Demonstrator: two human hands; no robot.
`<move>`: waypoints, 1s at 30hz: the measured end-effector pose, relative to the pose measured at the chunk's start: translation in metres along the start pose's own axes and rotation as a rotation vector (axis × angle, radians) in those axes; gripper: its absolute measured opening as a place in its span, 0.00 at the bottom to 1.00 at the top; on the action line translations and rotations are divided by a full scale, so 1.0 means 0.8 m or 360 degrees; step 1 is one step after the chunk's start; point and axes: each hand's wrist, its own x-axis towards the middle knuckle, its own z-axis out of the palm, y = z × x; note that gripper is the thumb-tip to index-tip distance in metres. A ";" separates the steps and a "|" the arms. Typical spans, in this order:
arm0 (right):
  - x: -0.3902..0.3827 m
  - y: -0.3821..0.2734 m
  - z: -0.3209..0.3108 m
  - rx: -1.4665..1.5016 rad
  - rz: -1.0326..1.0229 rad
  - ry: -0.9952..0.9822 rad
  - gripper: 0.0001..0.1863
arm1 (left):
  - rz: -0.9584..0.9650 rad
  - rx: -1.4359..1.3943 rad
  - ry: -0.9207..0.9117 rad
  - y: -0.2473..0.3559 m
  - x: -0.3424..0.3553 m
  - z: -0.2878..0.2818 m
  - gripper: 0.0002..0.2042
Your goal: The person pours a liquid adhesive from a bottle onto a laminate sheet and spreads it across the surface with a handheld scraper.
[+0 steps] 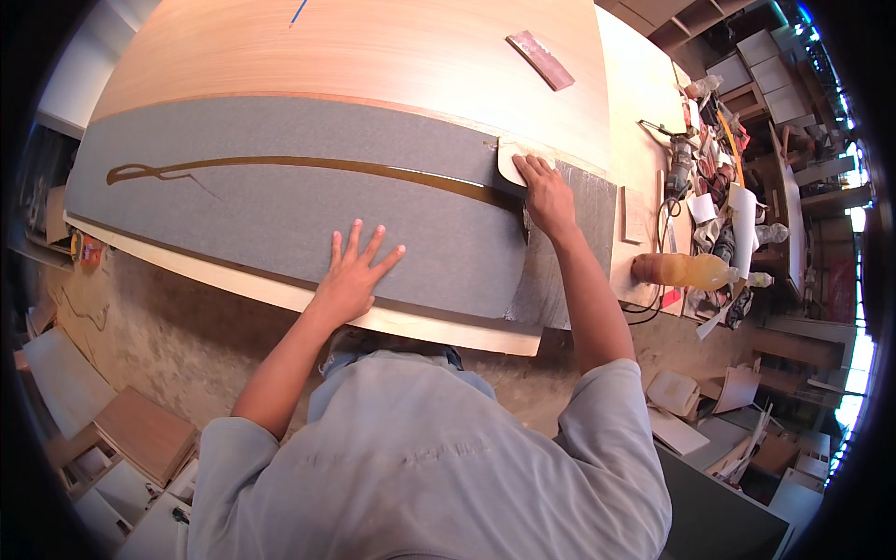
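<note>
A long grey sheet [252, 215] lies on the wooden panel in front of me. Along it runs a line of amber glue [308, 163], looped at its left end. My left hand [349, 284] rests flat on the sheet near its front edge, fingers spread, holding nothing. At the sheet's right part, my right hand [551, 200] grips a flat cream spreader [510, 166] with a rounded corner, held against the surface by the end of the glue line. Right of the spreader, the surface [569, 247] looks streaked and shiny. The fingers' undersides are hidden.
A reddish-brown strip [540, 61] and a blue pencil [299, 11] lie on the wood panel [373, 56]. At right are a bottle of yellowish liquid [691, 271], a drill [680, 166], a cable and cluttered tools. Board offcuts [145, 434] lie on the floor.
</note>
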 end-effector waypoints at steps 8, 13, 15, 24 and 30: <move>-0.014 -0.006 -0.048 0.0146 0.0126 -0.0441 0.22 | 0.0041 0.0206 0.0049 -0.003 -0.003 0.011 0.52; -0.137 -0.077 -0.073 0.0138 0.0257 -0.0639 0.21 | 0.0106 0.0223 0.0093 -0.006 0.002 0.001 0.50; -0.181 -0.130 -0.088 0.0191 0.0349 -0.0649 0.22 | 0.0127 0.0254 0.0120 -0.009 0.003 0.006 0.49; -0.249 -0.253 -0.137 0.0629 0.0543 -0.0494 0.25 | 0.0134 0.0203 0.0229 -0.012 0.001 0.011 0.46; -0.141 -0.214 -0.179 0.0868 0.0572 -0.0230 0.22 | 0.0195 0.0149 0.0294 -0.041 -0.018 0.009 0.47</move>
